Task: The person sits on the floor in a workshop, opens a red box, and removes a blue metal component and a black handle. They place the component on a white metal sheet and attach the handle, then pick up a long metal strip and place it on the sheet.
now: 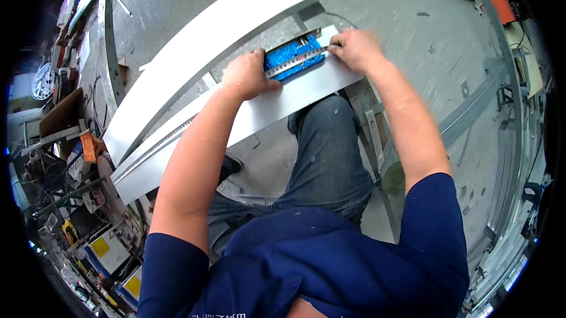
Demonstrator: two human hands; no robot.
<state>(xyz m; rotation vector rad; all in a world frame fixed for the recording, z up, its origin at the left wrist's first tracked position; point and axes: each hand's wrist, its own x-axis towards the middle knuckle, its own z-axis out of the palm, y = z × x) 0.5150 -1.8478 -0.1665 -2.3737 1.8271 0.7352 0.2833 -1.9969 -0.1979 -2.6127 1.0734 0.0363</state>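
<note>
My left hand (246, 76) grips the left end of a short blue-covered piece (288, 54) with a metal edge, its thumb at the near side and fingers at the far side. This piece lies on a long white panel (283, 101) in front of me. A tape measure blade (298, 60) stretches across the blue piece between my hands. My right hand (355, 50) pinches the blade's end near the panel's right end. More of the blade (160, 143) lies along the panel to the left, beyond my left forearm. The tape's case does not show.
A wide curved white panel (206, 38) lies just beyond the straight one. Metal stand legs (372, 132) are under the right end. Clutter, including a white box with a yellow label (107, 249), crowds the left side. Metal profiles (512, 159) lie along the right.
</note>
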